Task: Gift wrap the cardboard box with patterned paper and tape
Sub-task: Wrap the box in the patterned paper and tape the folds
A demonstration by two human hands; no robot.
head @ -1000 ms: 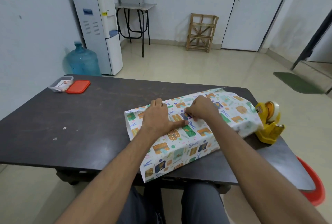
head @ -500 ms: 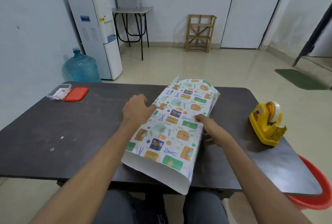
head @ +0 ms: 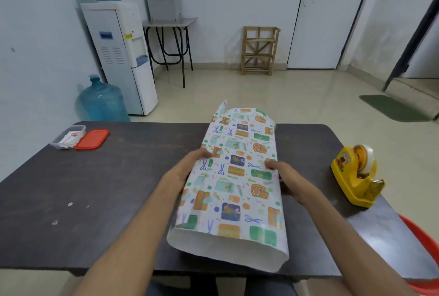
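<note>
Between our two hands lies the patterned paper (head: 234, 177), closed into a sleeve on the table (head: 95, 188), with its long axis running straight away from us. Left hand (head: 187, 169) grips the sleeve's left flank, fingertips curled onto the top face. Right hand (head: 283, 175) grips the right flank, thumb on top (its other fingers are hidden under the edge).

Cardboard box: not visible. We judge it sits inside the sleeve, roughly between the hands, since the paper has a flat top there.

Status, as a judgement: the wrap around the body looks done. No seam shows on the upper face, so we cannot tell whether it is taped.

Left to do: both ends. The near end, below our wrists, gapes open with the white inner side showing. The far end, beyond our fingertips, is also unfolded, one corner sticking up. Tape dispenser (head: 356, 177) stands to the right of the right hand, well apart, untouched.
</note>
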